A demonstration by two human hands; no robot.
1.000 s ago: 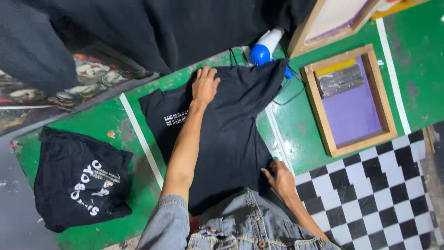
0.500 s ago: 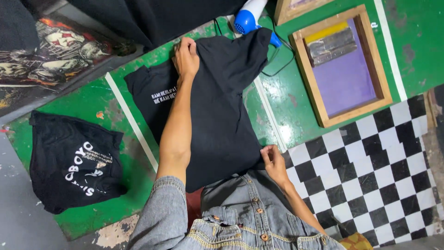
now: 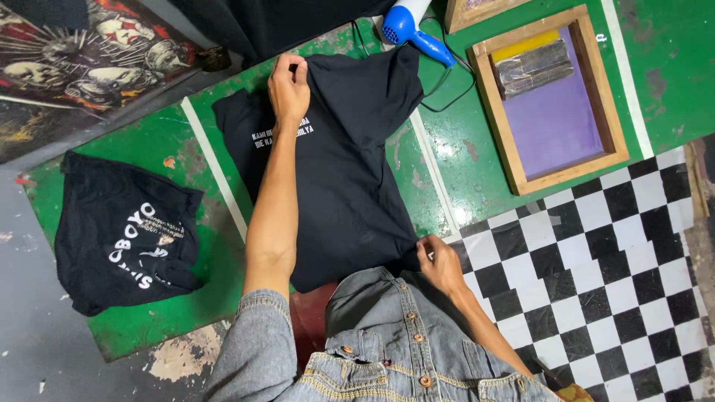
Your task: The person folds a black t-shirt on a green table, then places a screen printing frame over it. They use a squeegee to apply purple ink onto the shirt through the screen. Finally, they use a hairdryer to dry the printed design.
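The work surface is a green-painted table top [image 3: 447, 160] marked with white tape lines; its paint is worn and chipped along the near left edge. A black-and-white checkerboard panel [image 3: 596, 260] covers the near right part. Grey concrete floor [image 3: 45, 350] lies to the left.

A black cotton T-shirt with small white lettering [image 3: 342, 171] lies flat at the centre of the table, its far right portion folded over. The left hand [image 3: 289, 88] is at the shirt's far edge, fingers closed on the fabric. The right hand [image 3: 439, 262] rests on the near right corner of the shirt, fingers curled and pinching the hem.

A second black T-shirt with a large white print [image 3: 126, 238], folded, lies on the table well to the left. A wooden-framed printing screen with purple mesh [image 3: 555, 100] sits to the far right, apart from the shirt. A blue-and-white hair dryer [image 3: 413, 26] lies at the far edge, just beyond the shirt.
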